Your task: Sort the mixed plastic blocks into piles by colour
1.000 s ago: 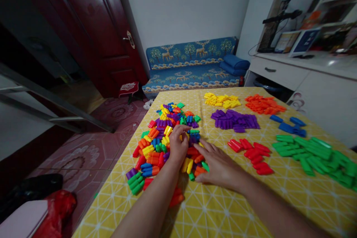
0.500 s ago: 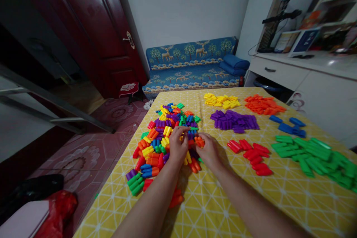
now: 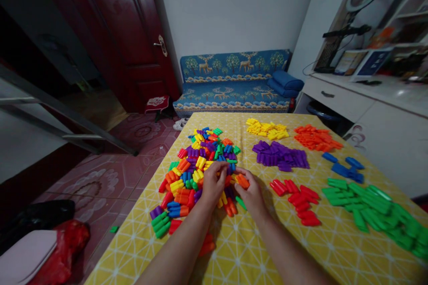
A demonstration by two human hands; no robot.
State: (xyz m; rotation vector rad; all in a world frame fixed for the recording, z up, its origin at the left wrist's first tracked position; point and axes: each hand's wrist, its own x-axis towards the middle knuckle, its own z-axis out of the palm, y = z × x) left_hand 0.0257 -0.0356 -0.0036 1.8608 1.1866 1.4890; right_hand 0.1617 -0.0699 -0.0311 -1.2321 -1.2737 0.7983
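A mixed pile of plastic building blocks (image 3: 183, 197) in several colours covers the left side of the table. My right hand (image 3: 253, 193) is at the pile's right edge, its fingers closed around an orange block (image 3: 243, 181). Over the pile, my left hand (image 3: 213, 182) has its thumb and fingers drawn together; what they pinch, if anything, is hidden. A green block (image 3: 240, 203) lies just below my right hand. Red blocks (image 3: 299, 198) form a loose group to the right of it.
Sorted heaps of yellow (image 3: 267, 129), purple (image 3: 281, 155), orange (image 3: 317, 138), blue (image 3: 347, 171) and green blocks (image 3: 374, 207) lie on the patterned tablecloth (image 3: 267, 249). One green block (image 3: 114, 229) is on the floor. A blue sofa (image 3: 234, 82) stands beyond the table.
The view has shifted slightly. My right fingers have turned and loosened a little, so the orange block shows more. My left hand stays over the pile.
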